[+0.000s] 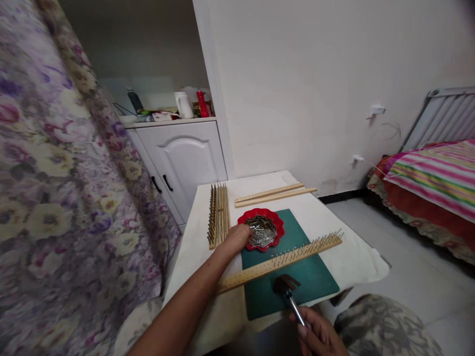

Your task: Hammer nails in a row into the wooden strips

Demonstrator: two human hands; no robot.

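My left hand (239,237) reaches over the left rim of a red scalloped bowl (280,225) full of loose metal nails (265,231). Its fingers curl down together at the nails; what they pinch, if anything, is hidden. My right hand (319,330) is closed around the metal handle of a claw hammer (296,309), whose slightly blurred dark head is above the green mat (315,282). Between the bowl and the hammer lies a long wooden strip (256,270), slanting across the mat. Nails stand upright along its right half, while bare holes show on its left.
More wooden strips (221,215) lie at the table's left, one studded with nails. Two strips (274,196) rest at the back of the white-covered table (356,262). A floral curtain (48,198) hangs at left, a white cabinet (185,158) stands behind, and a bed (438,173) stands right.
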